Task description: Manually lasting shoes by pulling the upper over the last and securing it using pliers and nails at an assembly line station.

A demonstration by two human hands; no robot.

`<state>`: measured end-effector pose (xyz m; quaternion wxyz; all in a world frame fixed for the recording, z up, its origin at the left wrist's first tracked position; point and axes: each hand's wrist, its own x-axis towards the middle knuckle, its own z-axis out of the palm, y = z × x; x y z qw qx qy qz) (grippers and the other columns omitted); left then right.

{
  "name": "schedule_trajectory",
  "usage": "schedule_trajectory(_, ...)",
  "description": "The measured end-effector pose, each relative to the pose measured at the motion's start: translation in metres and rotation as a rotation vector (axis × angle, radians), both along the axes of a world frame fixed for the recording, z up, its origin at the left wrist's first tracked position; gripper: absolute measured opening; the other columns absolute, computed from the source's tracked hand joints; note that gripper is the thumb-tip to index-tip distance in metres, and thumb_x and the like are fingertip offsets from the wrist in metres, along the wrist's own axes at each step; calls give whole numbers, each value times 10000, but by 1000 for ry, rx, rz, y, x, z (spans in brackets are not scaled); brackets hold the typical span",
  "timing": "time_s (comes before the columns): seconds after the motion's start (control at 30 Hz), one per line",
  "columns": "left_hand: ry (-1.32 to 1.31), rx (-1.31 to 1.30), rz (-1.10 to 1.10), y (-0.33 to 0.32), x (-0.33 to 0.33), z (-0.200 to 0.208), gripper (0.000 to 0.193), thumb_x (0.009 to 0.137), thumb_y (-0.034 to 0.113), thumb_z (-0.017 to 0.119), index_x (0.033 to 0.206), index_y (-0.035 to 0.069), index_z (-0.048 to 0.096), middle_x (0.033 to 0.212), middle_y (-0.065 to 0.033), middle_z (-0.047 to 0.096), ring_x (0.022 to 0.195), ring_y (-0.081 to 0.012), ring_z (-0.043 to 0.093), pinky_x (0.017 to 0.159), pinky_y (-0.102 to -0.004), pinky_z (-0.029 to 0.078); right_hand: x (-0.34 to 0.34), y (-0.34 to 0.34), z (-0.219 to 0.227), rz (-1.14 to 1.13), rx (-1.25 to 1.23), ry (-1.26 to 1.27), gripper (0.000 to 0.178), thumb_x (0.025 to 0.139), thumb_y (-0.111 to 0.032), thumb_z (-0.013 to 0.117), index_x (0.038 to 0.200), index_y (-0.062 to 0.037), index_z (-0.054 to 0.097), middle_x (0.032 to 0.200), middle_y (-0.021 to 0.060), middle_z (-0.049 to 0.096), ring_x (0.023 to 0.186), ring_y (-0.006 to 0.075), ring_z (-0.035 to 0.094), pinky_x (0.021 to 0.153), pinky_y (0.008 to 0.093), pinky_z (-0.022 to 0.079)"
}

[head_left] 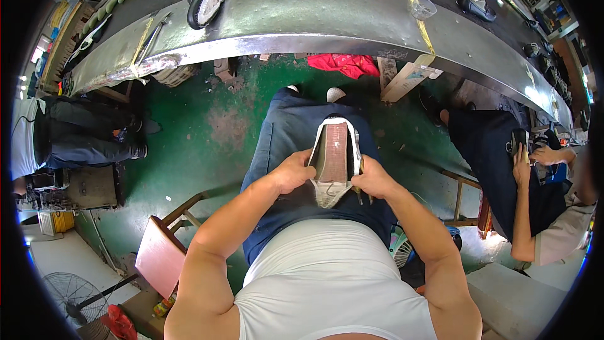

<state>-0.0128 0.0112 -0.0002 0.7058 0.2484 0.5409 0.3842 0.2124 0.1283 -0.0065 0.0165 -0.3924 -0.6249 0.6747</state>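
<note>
Over my lap I hold a half-made shoe [333,151] between both hands. It has a white edge around a long reddish-brown panel, and pale, rough cloth at the end nearest me. My left hand [293,172] is closed on its left edge, thumb pressed at the side. My right hand [375,179] grips the opposite edge. Thin prongs or handles of a tool [360,196] show beneath the right fingers; its kind is mostly hidden by the hand.
Ahead runs a metal-edged bench [302,12] carrying a dark shoe with a white lining [209,0], a clear cup [423,7] and other shoes. A seated co-worker [522,176] handles a dark shoe on the right. At left are another person's legs [88,132], a pink-backed chair [159,255] and a fan [75,302].
</note>
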Motion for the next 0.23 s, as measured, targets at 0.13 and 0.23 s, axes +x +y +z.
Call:
schedule_trajectory(0.13,-285,-58,20,-1,2,20,843,780,-12,552,1567,51,256,1438,-131,481,1305,-210,483,1083,-305,393,19,16,23,-27,-178,-19,301,897,-124,681,1138,-10,541,872,80,660,675,129,610,624,290,517)
schedule_trajectory(0.23,-107,133,-68,-17,16,-1,1034,805,28,637,1626,188,28,1644,-81,186,1490,-206,269,1214,-402,238,57,13,39,-26,-172,-86,292,934,-204,654,1142,-31,544,923,92,656,766,150,633,685,293,536)
